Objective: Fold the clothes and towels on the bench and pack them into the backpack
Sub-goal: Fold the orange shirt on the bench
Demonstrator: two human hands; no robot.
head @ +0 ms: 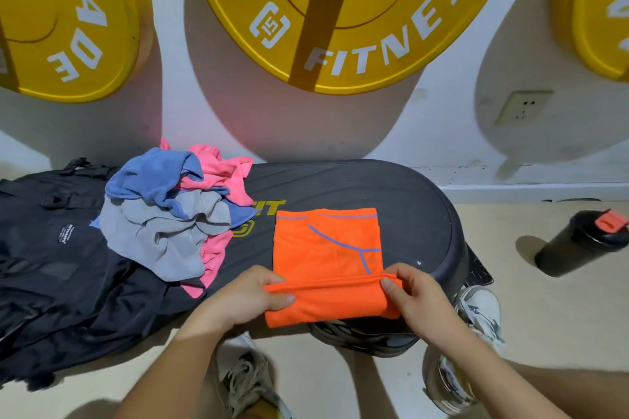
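Orange garment [326, 248] lies part-folded on the counter [408, 207], near edge at the front lip. I see left hand [245, 299] and right hand [418, 299] each pinching the raised fold, fingers curled on cloth. Risk, in my judgement: an uneven pull skews the fold, or the garment slides floorward.

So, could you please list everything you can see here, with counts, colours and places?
orange garment: one, orange with blue piping, on bench
towel heap: one, blue, grey, pink, bench's left
backpack: one, black, far left
bench: one, black, centre
weight plates: three, yellow, wall
socket: one, white, wall right
bottle: one, black, red lid, floor right
shoes: two, pale, floor
left hand: one, pinching garment's fold
right hand: one, pinching same fold
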